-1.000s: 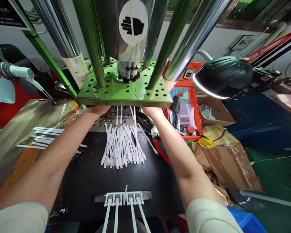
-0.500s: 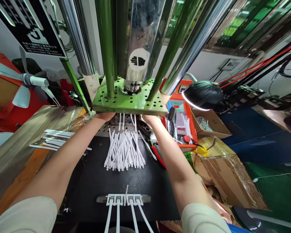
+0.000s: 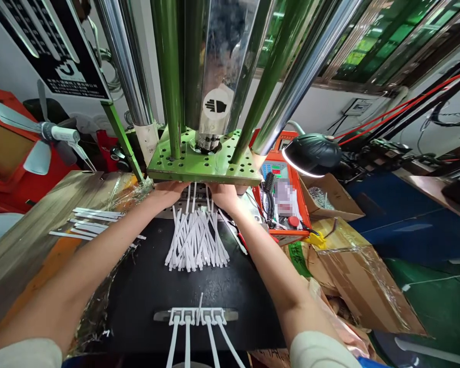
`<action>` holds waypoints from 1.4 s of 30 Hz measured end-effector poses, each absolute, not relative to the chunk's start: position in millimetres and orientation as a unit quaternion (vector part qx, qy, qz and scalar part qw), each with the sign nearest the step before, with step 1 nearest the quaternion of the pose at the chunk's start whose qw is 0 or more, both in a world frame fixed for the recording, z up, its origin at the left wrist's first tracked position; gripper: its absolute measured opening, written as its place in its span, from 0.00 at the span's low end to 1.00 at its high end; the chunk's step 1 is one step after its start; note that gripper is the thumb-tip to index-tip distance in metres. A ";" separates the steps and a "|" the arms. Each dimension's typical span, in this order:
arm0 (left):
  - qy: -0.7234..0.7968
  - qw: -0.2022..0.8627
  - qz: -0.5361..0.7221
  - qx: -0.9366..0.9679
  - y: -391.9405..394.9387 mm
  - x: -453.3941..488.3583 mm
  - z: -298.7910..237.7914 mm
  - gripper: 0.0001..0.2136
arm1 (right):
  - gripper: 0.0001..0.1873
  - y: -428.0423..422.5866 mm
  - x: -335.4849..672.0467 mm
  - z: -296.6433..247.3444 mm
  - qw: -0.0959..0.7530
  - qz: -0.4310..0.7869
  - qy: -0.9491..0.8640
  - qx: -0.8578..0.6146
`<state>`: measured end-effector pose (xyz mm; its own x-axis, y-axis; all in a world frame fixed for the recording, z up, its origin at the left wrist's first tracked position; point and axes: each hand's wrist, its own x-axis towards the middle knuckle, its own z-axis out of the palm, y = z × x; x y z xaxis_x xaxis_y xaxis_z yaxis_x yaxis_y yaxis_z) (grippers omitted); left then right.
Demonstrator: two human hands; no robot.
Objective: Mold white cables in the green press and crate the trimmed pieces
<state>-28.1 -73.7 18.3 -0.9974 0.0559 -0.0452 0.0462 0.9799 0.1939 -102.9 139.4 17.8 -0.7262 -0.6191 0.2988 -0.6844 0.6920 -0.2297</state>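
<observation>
Both hands reach under the green perforated plate (image 3: 207, 166) of an upright press. My left hand (image 3: 173, 191) is just left of the white strips (image 3: 193, 197) that stick out from beneath the plate. My right hand (image 3: 223, 195) lies close to their right side. The plate and the hands' own backs hide the fingers, so what they touch cannot be made out. In front of the hands, a pile of white flat strips (image 3: 197, 240), like cable ties, rests on the black work surface (image 3: 145, 286). Nearer me, a white slotted holder (image 3: 197, 315) carries several long white strips.
More white strips (image 3: 88, 222) lie on the wooden table at left, near a small fan (image 3: 48, 132). To the right stand a black lamp (image 3: 316, 153), a red control box (image 3: 302, 217) and cardboard boxes (image 3: 364, 286). Polished press columns (image 3: 310, 76) flank the plate.
My hands have drawn closer together under the plate, the right one moving left toward the protruding strips. My view has shifted slightly. The pile and the slotted holder stay in place.
</observation>
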 end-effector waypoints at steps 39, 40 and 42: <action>0.982 -0.115 -0.081 0.123 -58.3 320.5 -44.9 0.31 | 0.42 359.3 185.8 -53.8 0.068 0.086 -0.931 0.347; 0.983 -0.113 -0.080 0.123 -58.5 320.8 -45.1 0.30 | 0.42 358.9 185.7 -53.4 0.069 0.083 -0.932 0.347; 0.982 -0.116 -0.082 0.124 -58.3 320.8 -45.4 0.30 | 0.42 357.7 185.5 -52.9 0.071 0.080 -0.932 0.347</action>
<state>320.8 -58.3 -45.4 -0.9423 0.2625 0.2078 0.2243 0.9558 -0.1901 185.5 357.7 -52.9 -0.7493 -0.6348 0.1886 -0.6578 0.7465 -0.1006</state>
